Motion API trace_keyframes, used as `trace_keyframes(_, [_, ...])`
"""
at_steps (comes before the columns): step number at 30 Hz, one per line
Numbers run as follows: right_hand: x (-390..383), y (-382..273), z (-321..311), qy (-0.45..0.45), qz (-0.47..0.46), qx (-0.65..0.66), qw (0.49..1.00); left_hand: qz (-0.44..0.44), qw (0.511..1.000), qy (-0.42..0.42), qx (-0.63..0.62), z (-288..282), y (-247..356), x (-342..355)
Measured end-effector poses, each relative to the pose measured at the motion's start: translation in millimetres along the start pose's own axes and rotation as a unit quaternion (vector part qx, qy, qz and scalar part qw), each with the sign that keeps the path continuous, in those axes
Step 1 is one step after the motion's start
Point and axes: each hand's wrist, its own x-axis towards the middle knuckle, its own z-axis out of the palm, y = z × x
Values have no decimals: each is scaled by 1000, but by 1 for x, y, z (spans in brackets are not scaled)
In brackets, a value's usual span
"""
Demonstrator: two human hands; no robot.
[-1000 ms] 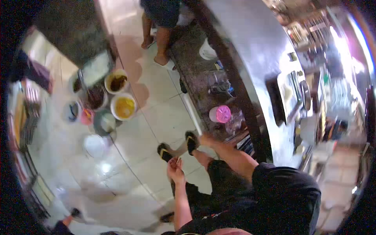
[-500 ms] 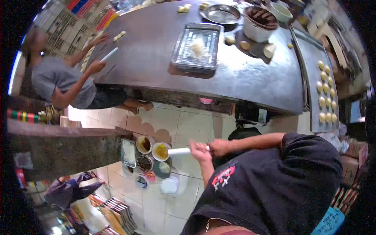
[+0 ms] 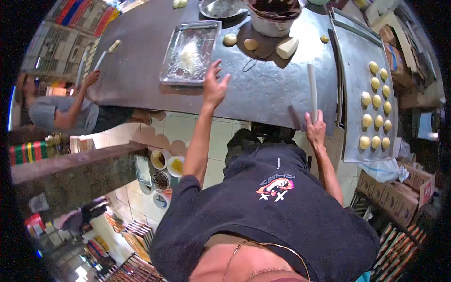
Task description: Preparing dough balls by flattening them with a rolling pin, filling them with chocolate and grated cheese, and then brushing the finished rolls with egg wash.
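Note:
My right hand (image 3: 315, 128) grips the lower end of a slim white rolling pin (image 3: 312, 87), which points away from me over the table's front right part. My left hand (image 3: 216, 87) is empty, fingers spread, in front of the table and just beside the near right corner of a metal tray (image 3: 165, 70). White powder or flakes (image 3: 189, 56) lie heaped and scattered in that tray. Beyond my hands sit a pale dough ball (image 3: 230, 39), a browner round piece (image 3: 251, 44) and a thick whitish log-shaped piece (image 3: 287, 48).
A tub (image 3: 270, 29) with dark contents and a round metal pan (image 3: 223, 8) stand at the back of the metal table (image 3: 277, 89). On the right, a baking sheet (image 3: 352, 117) bears several dough balls. A co-worker (image 3: 66, 110) works at the left; buckets (image 3: 159, 160) stand on the floor.
Both hands were together at the rolling pin over the floor. I have turned toward the table; my left hand has let go, and my right hand has carried the pin to the right.

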Motion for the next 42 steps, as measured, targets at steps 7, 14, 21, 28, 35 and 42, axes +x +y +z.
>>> trace_keyframes(7, [87,15,37,68,121,-37,990,242,858,-128,435,90,-64,153])
trace_keyframes(14, [186,2,22,179,19,-86,980,325,759,-253,504,83,-103,235])
trace_keyframes(21, [349,31,-3,207,-58,-143,966,386,787,-359,320,87,-115,244])
trace_keyframes(28, [416,28,-12,125,-25,-167,978,345,909,-197,124,85,-19,147])
trace_keyframes(35, [326,-35,-17,201,-62,76,975,239,809,-385,375,156,-18,50])
trace_keyframes(42, [133,-119,-4,-9,-198,194,961,-94,944,-242,-204,130,36,22])
